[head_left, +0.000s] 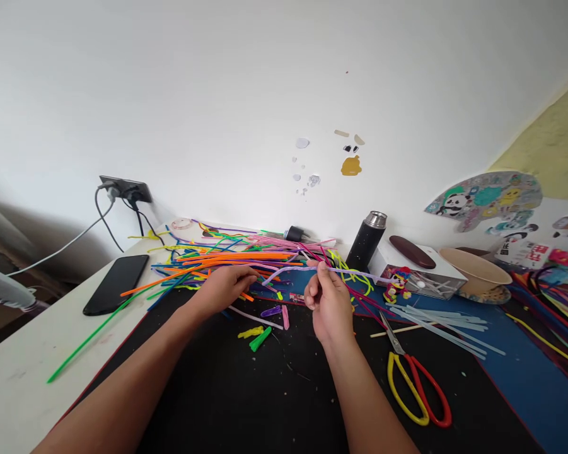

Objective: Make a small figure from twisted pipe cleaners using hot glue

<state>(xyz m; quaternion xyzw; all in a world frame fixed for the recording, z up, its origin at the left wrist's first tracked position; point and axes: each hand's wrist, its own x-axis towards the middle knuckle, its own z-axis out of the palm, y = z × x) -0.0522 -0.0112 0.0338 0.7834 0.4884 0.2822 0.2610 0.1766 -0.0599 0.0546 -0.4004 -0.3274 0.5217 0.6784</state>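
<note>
Above the tabletop (28, 372), toward its far edge, the right hand (331, 299) pinches a lilac pipe cleaner (288, 269); the left hand (224, 287) curls its fingers beside piled pipe cleaners (246, 257), grip unclear.

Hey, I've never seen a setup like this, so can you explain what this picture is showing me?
There's no machine here, just a person's two bare hands. The single picture comes from a camera worn on the head, looking forward and down.

The right hand pinches a pale purple stem between thumb and fingers. The left hand is near the stem's left end; I can't tell whether it touches it.

Behind the hands lies a pile of colourful stems. On the black mat in front are small folded pieces, including a green one, and, to the right, scissors with red and yellow handles. A phone lies at far left.
</note>
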